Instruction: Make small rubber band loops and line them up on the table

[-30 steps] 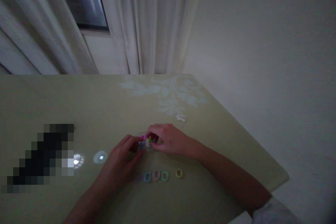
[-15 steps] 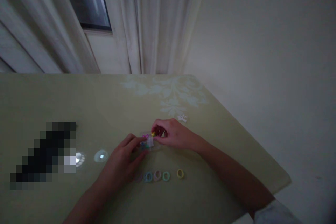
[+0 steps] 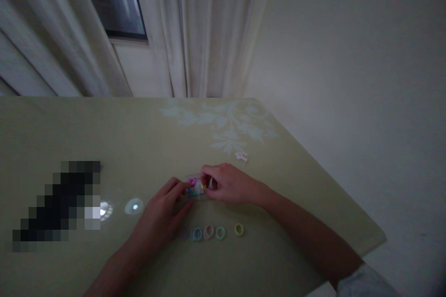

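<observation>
A small clear plastic box [image 3: 199, 189] with compartments lies on the table between my hands. Inside it I see a pink piece [image 3: 193, 180] at the back, with blue and green pieces nearer the front. My left hand [image 3: 170, 202] grips the box's left side between fingers and thumb. Over the right part of the box, my right hand [image 3: 225, 183] pinches a small yellow piece [image 3: 204, 186], perhaps a mini hair clip. Its fingertips partly cover the piece. In front of the box several pastel hair ties [image 3: 220, 233] lie in a row, the leftmost partly behind my left hand.
A small white piece [image 3: 241, 156] lies beyond my right hand. Light glares off the glossy tabletop [image 3: 104, 139] at the left, beside a blurred-out dark object [image 3: 57, 206]. The table's right edge slants towards me; curtains hang behind.
My right hand has moved slightly down and nearer with the yellow piece, which now sits lower at the box's right part. The left hand stays on the box.
</observation>
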`<action>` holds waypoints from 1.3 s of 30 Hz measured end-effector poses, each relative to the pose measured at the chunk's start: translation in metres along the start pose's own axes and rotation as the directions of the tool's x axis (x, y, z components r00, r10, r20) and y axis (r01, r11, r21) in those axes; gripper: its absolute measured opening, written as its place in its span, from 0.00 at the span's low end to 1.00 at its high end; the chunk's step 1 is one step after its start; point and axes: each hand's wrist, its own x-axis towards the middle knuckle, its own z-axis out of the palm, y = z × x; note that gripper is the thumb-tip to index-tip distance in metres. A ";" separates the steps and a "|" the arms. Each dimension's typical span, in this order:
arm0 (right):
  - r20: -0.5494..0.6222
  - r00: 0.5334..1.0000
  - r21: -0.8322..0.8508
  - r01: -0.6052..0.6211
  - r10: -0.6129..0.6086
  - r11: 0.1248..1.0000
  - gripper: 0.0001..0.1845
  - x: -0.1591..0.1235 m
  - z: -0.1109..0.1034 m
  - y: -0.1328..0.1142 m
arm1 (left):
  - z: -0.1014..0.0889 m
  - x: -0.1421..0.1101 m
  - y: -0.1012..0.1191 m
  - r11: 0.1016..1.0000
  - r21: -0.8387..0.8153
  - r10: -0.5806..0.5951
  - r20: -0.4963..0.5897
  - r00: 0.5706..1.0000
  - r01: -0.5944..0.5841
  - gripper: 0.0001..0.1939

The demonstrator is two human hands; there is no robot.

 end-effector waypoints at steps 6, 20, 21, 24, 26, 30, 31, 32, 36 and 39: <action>-0.052 0.998 0.064 0.029 -0.026 0.998 0.04 0.003 0.005 0.003 | 0.002 0.001 -0.002 1.000 0.008 0.010 -0.022 1.000 -0.010 0.13; -0.185 0.981 -0.068 -0.079 0.065 0.995 0.07 0.003 -0.022 0.006 | 0.001 -0.001 -0.005 0.958 0.286 0.041 -0.091 0.995 -0.014 0.20; -0.182 0.981 -0.086 -0.078 0.061 0.993 0.06 0.003 -0.023 0.006 | 0.001 -0.001 -0.005 0.954 0.298 0.049 -0.075 0.996 -0.024 0.20; -0.164 0.986 -0.116 -0.034 0.014 0.993 0.04 0.004 -0.017 0.007 | 0.002 0.000 -0.006 0.966 0.258 0.034 -0.058 0.998 -0.017 0.19; -0.150 0.988 -0.133 0.027 -0.047 0.991 0.03 0.007 -0.007 0.008 | 0.003 0.001 -0.006 0.982 0.191 0.026 -0.061 0.998 -0.013 0.18; -0.118 0.986 -0.235 0.090 -0.120 0.968 0.09 0.017 0.017 0.008 | 0.003 0.004 -0.006 0.998 0.068 0.001 -0.070 0.998 0.004 0.14; -0.113 0.987 -0.266 0.082 -0.116 0.960 0.10 0.020 0.022 0.008 | 0.003 0.004 -0.007 0.999 0.047 -0.011 -0.077 0.997 0.015 0.13; -0.109 0.988 -0.295 0.071 -0.108 0.953 0.10 0.023 0.026 0.007 | 0.003 0.005 -0.007 0.999 0.030 -0.026 -0.088 0.996 0.029 0.13; -0.075 0.996 -0.372 0.020 -0.051 0.928 0.10 0.032 0.034 0.003 | 0.004 0.006 -0.007 0.995 -0.012 -0.096 -0.112 0.989 0.096 0.16; -0.064 0.998 -0.397 -0.043 0.020 0.917 0.11 0.035 0.034 -0.003 | 0.005 0.006 -0.007 0.990 -0.029 -0.137 -0.098 0.986 0.135 0.18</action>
